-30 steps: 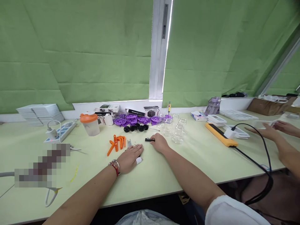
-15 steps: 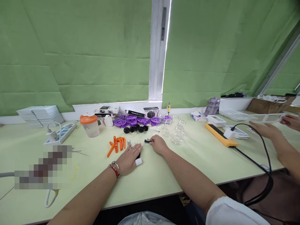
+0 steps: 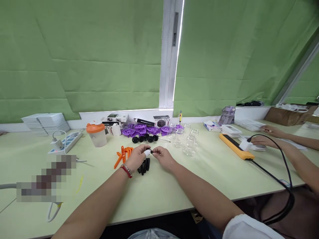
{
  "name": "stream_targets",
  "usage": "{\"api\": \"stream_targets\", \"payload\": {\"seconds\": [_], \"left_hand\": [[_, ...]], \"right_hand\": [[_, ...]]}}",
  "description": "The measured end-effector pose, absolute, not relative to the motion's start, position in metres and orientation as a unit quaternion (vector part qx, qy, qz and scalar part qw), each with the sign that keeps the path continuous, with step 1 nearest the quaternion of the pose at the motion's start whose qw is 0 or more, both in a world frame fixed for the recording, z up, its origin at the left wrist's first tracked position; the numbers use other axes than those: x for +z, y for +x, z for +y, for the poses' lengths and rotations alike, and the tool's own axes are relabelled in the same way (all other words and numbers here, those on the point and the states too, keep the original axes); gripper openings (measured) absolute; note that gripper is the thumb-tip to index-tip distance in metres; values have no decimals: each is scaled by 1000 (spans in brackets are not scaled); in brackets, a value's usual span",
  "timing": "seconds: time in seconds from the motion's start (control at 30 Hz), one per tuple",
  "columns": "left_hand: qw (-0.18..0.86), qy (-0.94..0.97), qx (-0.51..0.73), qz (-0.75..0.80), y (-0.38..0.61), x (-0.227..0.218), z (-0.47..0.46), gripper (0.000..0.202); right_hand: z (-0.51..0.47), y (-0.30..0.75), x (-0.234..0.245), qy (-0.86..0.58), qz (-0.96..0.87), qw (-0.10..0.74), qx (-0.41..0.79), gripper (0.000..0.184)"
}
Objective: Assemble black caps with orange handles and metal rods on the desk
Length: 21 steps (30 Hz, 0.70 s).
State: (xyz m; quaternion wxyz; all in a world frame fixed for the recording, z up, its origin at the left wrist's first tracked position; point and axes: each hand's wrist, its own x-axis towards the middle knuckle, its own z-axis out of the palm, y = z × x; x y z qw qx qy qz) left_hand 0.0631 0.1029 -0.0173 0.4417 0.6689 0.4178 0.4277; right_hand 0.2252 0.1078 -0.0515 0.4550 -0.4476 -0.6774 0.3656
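Note:
My left hand and my right hand meet over the table, with their fingertips pinched around a small black part. Its exact kind is too small to make out. A white patch shows at my left thumb tip; whether it is a wrap or a loose piece I cannot tell. Just below my hands lie several black tube-shaped pieces side by side. Left of my left hand are orange angled brackets, partly hidden by it. Black round knobs sit behind my hands.
Purple wheel-like parts and cup-holder boxes line the back. Clear cups stand right of them. An orange-lidded shaker is at left, a yellow power strip at right. Another person's hands handle white items at far right.
My left hand has lifted off the black tube-shaped pieces, uncovering them. My right hand has moved left with the small black part, bringing both hands together. The co-worker's hands have moved left.

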Motion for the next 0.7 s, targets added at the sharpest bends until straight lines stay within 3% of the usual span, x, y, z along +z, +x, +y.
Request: {"api": "stream_targets", "payload": {"seconds": [0.1, 0.3, 0.47, 0.7], "left_hand": [[453, 621, 470, 434, 68, -21, 100, 24], [446, 644, 433, 445, 66, -31, 91, 24], [427, 721, 327, 437, 68, -30, 81, 24], [333, 770, 323, 439, 67, -27, 78, 24]], "right_hand": [[112, 231, -52, -441, -709, 442, 328, 15], [143, 255, -59, -528, -728, 421, 122, 24], [164, 255, -71, -575, -737, 343, 96, 25], [172, 243, -70, -594, -758, 263, 53, 18]]}}
